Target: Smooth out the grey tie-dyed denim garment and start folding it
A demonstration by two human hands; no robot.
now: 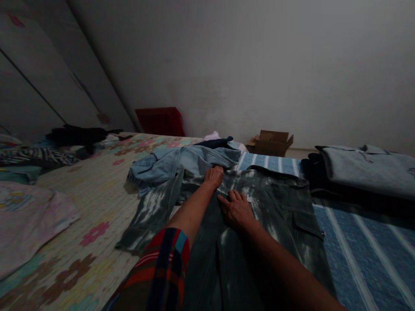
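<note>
A dark grey-green jacket (269, 203) with pale washed streaks lies spread in front of me, one sleeve (151, 211) stretched out to the left. My left hand (214, 176) is closed at its far edge, the fingers curled over the cloth. Closer to me, my right hand (238, 209) rests on the jacket's middle with fingers extended and slightly apart. Just past my left hand is a crumpled light-blue denim garment (188, 160), touching the jacket. My forearms and a plaid sleeve cover part of the jacket's near side.
Folded grey and black clothes (369, 168) are stacked at the right on a blue striped cloth (366, 250). A pink garment (29, 220) lies on the floral bedding (94, 216) at left, with dark clothes (78, 136) behind. An open cardboard box (272, 142) and a red object (160, 121) stand by the wall.
</note>
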